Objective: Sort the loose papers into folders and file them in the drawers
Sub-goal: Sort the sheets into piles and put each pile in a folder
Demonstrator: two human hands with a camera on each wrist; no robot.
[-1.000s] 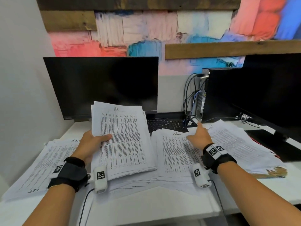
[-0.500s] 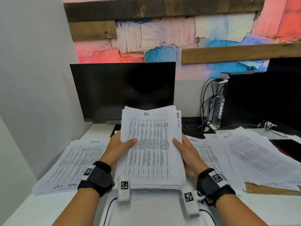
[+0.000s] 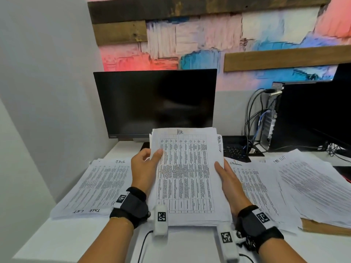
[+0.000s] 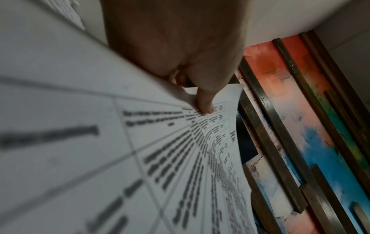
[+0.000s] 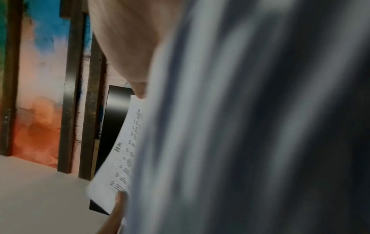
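A thick stack of printed sheets marked "HR" (image 3: pixel 186 175) is held tilted above the white desk (image 3: pixel 76 240) in front of me. My left hand (image 3: pixel 145 168) grips its left edge, thumb on the top sheet (image 4: pixel 204 107) and fingers behind. My right hand (image 3: pixel 227 179) grips the right edge, thumb on top; the sheets' edges fill the right wrist view as a blur (image 5: pixel 250 126). A sheet marked "Task List" sticks out sideways at the stack's right. More stacks lie flat: one marked "Task" (image 3: pixel 98 188) to the left, one (image 3: pixel 254 185) and another (image 3: pixel 311 186) to the right.
A dark monitor (image 3: pixel 155 103) stands behind the stack, with a keyboard (image 3: pixel 235 150) partly hidden at its foot. A second monitor (image 3: pixel 319 111), a small computer and cables crowd the back right. A brown folder edge (image 3: pixel 322 227) shows under the right papers. A wall closes the left side.
My right hand left the papers on the right and took the HR stack's right edge. The stack now sits centred between both hands, and my view has swung left.
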